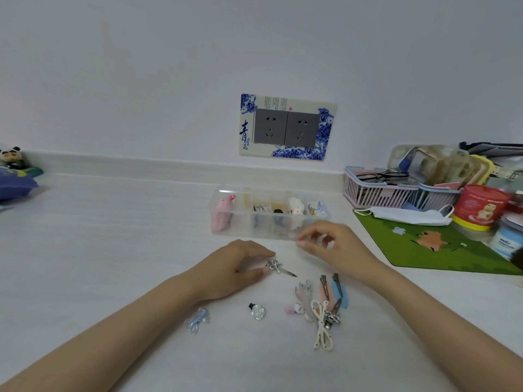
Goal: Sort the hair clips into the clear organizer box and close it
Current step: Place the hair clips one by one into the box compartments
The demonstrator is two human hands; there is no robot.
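The clear organizer box [243,222] stands open on the white table, with several clips in its compartments. My left hand [237,264] pinches a silver bow clip [276,266] between thumb and forefinger, just above the table. My right hand [336,244] hovers at the box's front right corner, fingers curled and apart, with nothing visible in them. Loose clips lie nearer to me: a light blue bow clip [196,321], a clear flower clip [258,312], a pink clip [325,288], a blue clip [339,290] and a cream dotted bow [321,325].
A green desk mat [441,244] lies at the right with a white face mask [407,215] on it. Behind it stand a pink basket [376,190], a red tin [481,206] and jars. A wall socket [287,127] sits behind the box. A panda toy [11,157] is at the far left.
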